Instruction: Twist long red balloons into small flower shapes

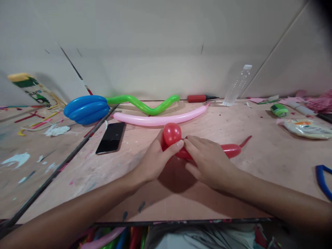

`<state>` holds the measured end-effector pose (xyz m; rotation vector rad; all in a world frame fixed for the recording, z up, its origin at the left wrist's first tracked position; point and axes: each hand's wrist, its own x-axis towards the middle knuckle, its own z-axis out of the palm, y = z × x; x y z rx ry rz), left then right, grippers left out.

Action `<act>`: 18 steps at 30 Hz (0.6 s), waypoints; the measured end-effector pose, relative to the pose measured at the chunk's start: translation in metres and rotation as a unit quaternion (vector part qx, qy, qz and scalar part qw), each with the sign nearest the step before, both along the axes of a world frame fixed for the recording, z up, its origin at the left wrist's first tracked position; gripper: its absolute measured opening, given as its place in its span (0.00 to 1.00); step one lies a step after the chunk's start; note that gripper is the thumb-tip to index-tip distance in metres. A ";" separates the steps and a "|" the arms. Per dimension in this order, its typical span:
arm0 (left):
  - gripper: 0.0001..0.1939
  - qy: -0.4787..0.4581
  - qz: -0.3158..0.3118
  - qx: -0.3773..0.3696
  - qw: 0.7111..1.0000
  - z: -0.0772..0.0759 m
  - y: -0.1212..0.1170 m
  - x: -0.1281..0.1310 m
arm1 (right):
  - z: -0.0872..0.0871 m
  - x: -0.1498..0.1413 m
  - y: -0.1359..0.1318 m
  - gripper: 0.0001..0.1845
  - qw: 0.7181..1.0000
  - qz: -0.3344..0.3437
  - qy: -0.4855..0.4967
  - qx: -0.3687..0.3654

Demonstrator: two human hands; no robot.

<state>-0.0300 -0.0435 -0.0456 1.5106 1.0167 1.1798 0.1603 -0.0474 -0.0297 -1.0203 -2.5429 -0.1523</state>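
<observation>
A red modelling balloon (172,134) is held between both hands above the table. Its rounded bubble shows at the top of my left hand (162,152), whose thumb presses against it. Fingers of my right hand (204,157) close around the balloon's middle, touching the left thumb tip. Beyond the right hand the balloon ends in a thin uninflated tail pointing right. The part beneath my fingers is hidden. Just behind lies a long pink balloon (160,120), and a bent green balloon (151,110) joins a blue balloon bundle (86,109) farther back.
A black phone (111,138) lies left of my hands. A red hand pump (197,99) and a clear plastic bottle (237,84) are by the wall. A wipes packet (306,128) and a green roll (279,110) sit at the right. More balloons (103,240) show below the table edge.
</observation>
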 end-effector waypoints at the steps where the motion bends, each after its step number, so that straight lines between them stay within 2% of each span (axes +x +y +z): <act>1: 0.20 -0.005 0.007 -0.005 1.000 -0.003 0.001 0.000 | -0.001 0.000 0.000 0.17 1.000 -0.004 0.000 -0.010; 5: 0.20 0.004 0.056 -0.015 0.998 -0.011 0.001 -0.001 | 0.000 0.001 0.000 0.18 0.999 -0.021 0.012 -0.036; 8: 0.20 -0.035 0.073 0.002 0.997 -0.017 0.000 0.000 | 0.004 0.000 -0.002 0.16 0.997 -0.031 0.033 -0.063; 13: 0.22 -0.098 0.068 0.046 0.992 -0.027 -0.001 -0.002 | 0.011 0.004 -0.005 0.07 0.993 -0.035 0.051 -0.100; 16: 0.23 -0.101 0.064 0.073 0.990 -0.029 -0.003 -0.005 | 0.017 0.010 -0.007 0.09 0.993 -0.031 0.055 -0.101; 18: 0.23 -0.088 0.067 0.089 0.990 -0.029 -0.004 -0.008 | 0.025 0.014 -0.008 0.10 0.989 -0.034 0.052 -0.136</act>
